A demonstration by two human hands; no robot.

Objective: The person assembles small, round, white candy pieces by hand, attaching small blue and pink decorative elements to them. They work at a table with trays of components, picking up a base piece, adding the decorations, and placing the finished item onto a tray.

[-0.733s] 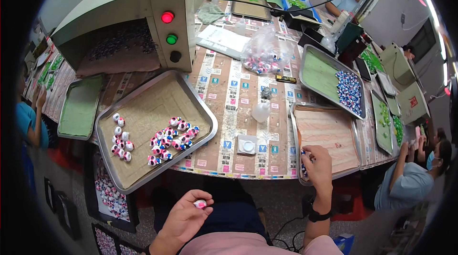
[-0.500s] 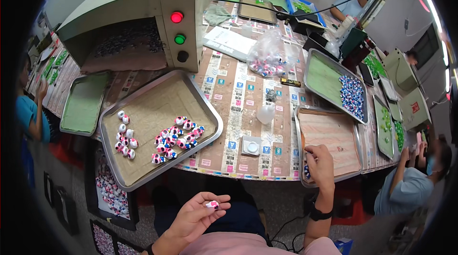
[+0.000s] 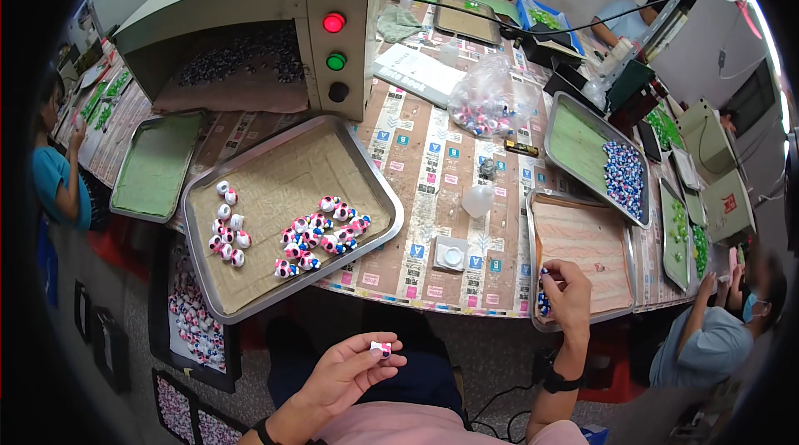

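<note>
Above my lap, my left hand [image 3: 345, 374] pinches a small white and pink figure piece [image 3: 380, 348] with a dark spot between thumb and fingers. My right hand [image 3: 570, 299] is at the near left side of a tray lined with pink cloth [image 3: 595, 237]. Its thumb and fingertip are closed on a small blue and white piece [image 3: 545, 271]. Several more small blue pieces [image 3: 543, 305] lie just below it along the tray's left edge, partly hidden by the hand.
Left of centre, a metal tray [image 3: 283, 145] holds several white-pink and pink-blue figures [image 3: 320, 233]. Behind stands a beige tunnel machine [image 3: 349, 46]. A small white dish [image 3: 450, 254], a clear bottle [image 3: 478, 200], a plastic bag [image 3: 487, 104] and a tray of blue pieces [image 3: 574, 141] sit on the table. Co-workers sit around.
The whole view has shifted slightly. My right fingertips now show a small blue and white piece pinched between them. The piece in my left hand has turned a little.
</note>
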